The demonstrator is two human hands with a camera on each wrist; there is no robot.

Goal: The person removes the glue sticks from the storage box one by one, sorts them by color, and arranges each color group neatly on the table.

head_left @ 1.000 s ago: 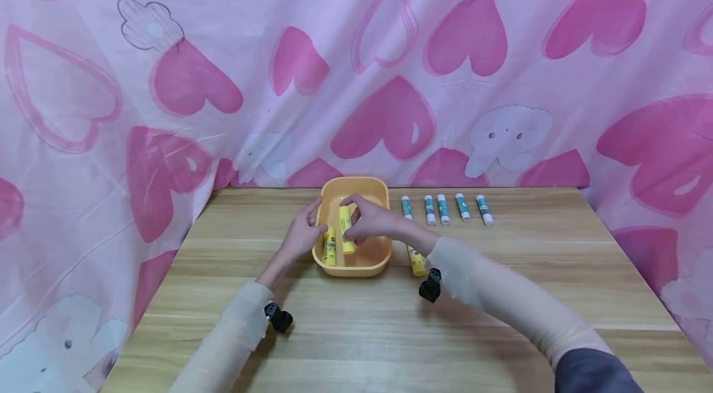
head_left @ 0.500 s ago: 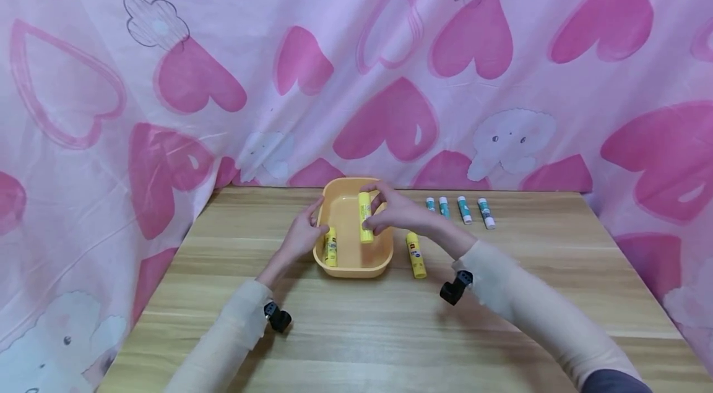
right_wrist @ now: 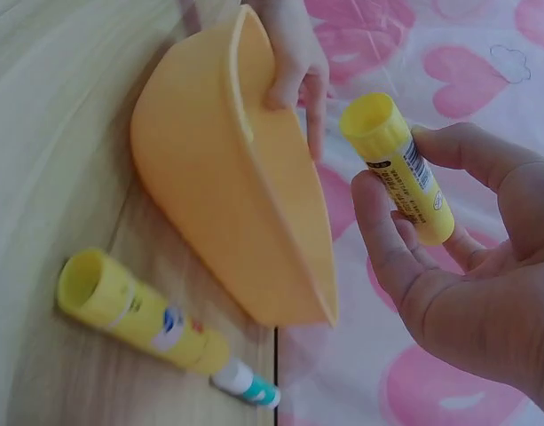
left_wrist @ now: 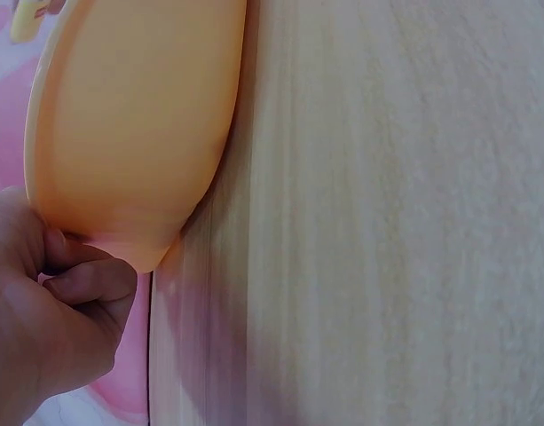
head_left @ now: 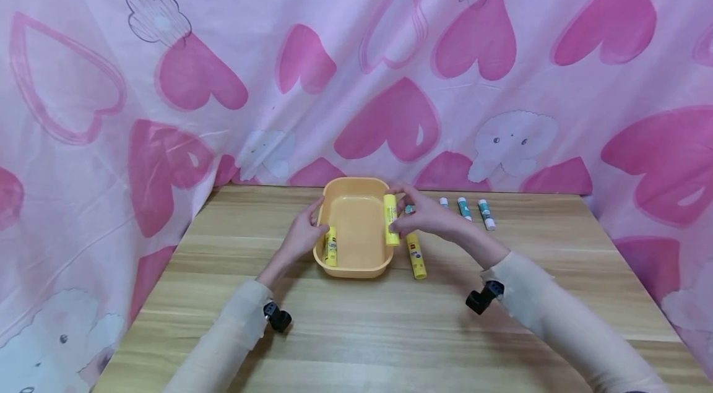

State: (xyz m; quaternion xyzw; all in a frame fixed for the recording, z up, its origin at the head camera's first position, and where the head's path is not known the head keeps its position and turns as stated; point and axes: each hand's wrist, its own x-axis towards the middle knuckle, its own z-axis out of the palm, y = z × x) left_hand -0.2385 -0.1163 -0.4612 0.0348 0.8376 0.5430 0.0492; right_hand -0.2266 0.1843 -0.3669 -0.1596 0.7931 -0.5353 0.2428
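An orange plastic basin point(head_left: 356, 272) stands on the table, with one yellow glue stick point(head_left: 331, 247) lying inside along its left wall. My left hand point(head_left: 301, 233) grips the basin's left rim, and its curled fingers show in the left wrist view. At the basin's right rim, my right hand point(head_left: 426, 215) pinches another yellow glue stick point(right_wrist: 400, 169) between thumb and fingers, held up off the table. A further yellow glue stick point(head_left: 416, 257) lies on the table just right of the basin, below the right hand.
Several small teal-and-white glue sticks point(head_left: 486, 215) lie in a row at the back right, partly hidden by the right hand. The wooden table point(head_left: 356, 331) ends at a pink heart-patterned cloth point(head_left: 384, 114) hanging behind it.
My right hand has lifted the yellow glue stick from inside the basin and carried it right, to the right rim. The left hand has stayed on the basin's left rim.
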